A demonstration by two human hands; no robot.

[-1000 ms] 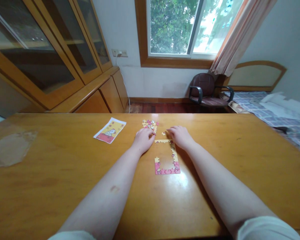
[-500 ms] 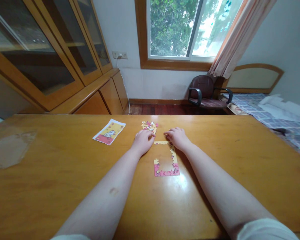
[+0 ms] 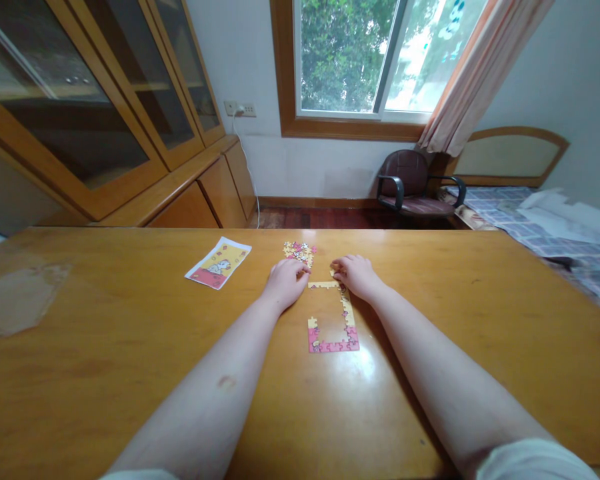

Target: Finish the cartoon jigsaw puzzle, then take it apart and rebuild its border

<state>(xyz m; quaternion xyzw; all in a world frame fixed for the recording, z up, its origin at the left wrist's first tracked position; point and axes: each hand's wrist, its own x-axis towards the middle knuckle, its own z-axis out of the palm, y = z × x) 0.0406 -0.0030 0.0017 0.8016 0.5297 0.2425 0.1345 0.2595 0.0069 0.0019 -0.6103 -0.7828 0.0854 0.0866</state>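
A partly joined jigsaw border (image 3: 334,347), pink along the near side and yellow on the right and far sides, lies flat on the table. Just beyond its far right corner, my right hand (image 3: 357,275) pinches a small yellow puzzle piece (image 3: 333,273) between thumb and fingers. My left hand (image 3: 286,283) rests by the near edge of a heap of loose puzzle pieces (image 3: 300,251), its fingers curled together; whatever they may hold is hidden. Left of the heap lies a picture card (image 3: 219,264) with a white animal on yellow and pink.
The wooden table (image 3: 145,333) has a clear plastic patch (image 3: 23,297) at its left. Behind it are a glass-door cabinet (image 3: 190,193), a window, an office chair (image 3: 410,183) and a bed (image 3: 545,220) at the right.
My right hand has shifted slightly to the right, and the yellow piece at its fingertips shows more plainly. My left hand has hardly moved.
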